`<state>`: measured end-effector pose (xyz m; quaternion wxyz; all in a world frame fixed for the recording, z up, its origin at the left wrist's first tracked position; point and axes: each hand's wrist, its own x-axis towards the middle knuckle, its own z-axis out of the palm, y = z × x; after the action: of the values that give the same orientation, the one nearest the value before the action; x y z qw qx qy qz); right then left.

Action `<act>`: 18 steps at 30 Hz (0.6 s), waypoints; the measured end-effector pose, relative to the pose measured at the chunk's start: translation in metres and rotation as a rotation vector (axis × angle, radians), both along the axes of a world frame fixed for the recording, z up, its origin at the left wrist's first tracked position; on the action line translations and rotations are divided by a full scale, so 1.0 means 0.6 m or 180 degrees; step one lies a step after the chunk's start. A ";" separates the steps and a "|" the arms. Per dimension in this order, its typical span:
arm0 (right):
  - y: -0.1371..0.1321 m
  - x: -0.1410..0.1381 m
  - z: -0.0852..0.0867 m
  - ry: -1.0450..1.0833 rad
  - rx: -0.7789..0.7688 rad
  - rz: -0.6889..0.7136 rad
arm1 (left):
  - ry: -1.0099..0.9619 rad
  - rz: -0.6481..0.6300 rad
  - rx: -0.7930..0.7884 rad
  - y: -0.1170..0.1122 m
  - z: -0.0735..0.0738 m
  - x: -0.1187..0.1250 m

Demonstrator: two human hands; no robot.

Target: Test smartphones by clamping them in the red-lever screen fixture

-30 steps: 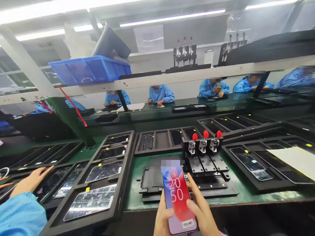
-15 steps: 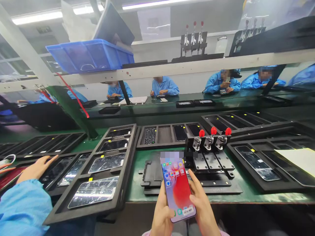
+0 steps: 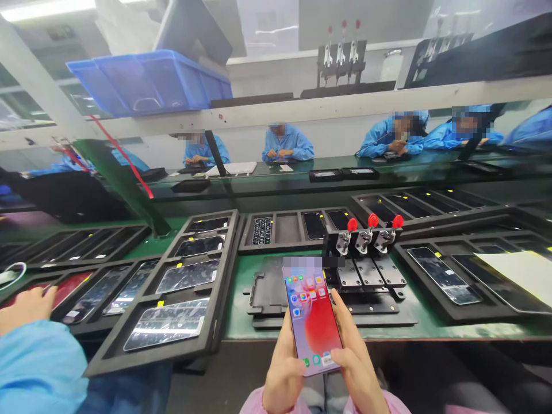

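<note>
A lit smartphone (image 3: 314,322) with a red and lilac home screen is held upright in front of me, over the table's front edge. My left hand (image 3: 282,362) wraps its left side, thumb at the bottom left corner. Along the right side lies my right hand (image 3: 356,356), its thumb over the bottom of the screen near a small white barcode label. Just behind the phone stands a black clamping fixture (image 3: 366,276) with three red-knobbed toggle levers. The phone hides part of the fixture's base plate (image 3: 269,282).
Foam trays of phones stand left (image 3: 218,310), behind (image 3: 287,247) and right (image 3: 435,322). White paper (image 3: 517,276) covers part of the right tray. At far left reaches a co-worker's hand (image 3: 30,307) in a blue sleeve. A blue bin (image 3: 142,86) sits on the overhead shelf.
My right thumb has shifted inward onto the lower screen, toward the label. The co-worker's hand at left has moved left and down onto a red-screened phone. The view has tilted slightly.
</note>
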<state>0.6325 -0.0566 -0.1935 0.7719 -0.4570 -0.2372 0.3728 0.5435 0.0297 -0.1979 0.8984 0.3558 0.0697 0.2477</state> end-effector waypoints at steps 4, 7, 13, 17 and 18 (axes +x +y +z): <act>0.000 -0.001 -0.001 -0.0160 0.0102 -0.0018 | 0.0084 0.0079 0.0150 -0.002 0.004 0.002; -0.001 -0.001 -0.002 -0.0168 0.0165 -0.0008 | 0.0143 0.0072 0.0170 -0.003 0.004 0.003; -0.005 0.000 0.000 0.0084 0.0243 -0.0011 | 0.0169 0.0028 0.0218 -0.003 0.000 0.000; -0.006 -0.001 0.001 0.0189 0.0175 -0.0031 | 0.0187 0.0016 0.0271 0.000 0.000 -0.002; -0.006 -0.001 0.001 0.0206 0.0150 -0.0034 | 0.0183 0.0015 0.0275 0.001 0.001 -0.002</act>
<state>0.6317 -0.0602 -0.1926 0.7917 -0.4277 -0.2183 0.3776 0.5423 0.0301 -0.1971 0.8792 0.4012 0.0855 0.2422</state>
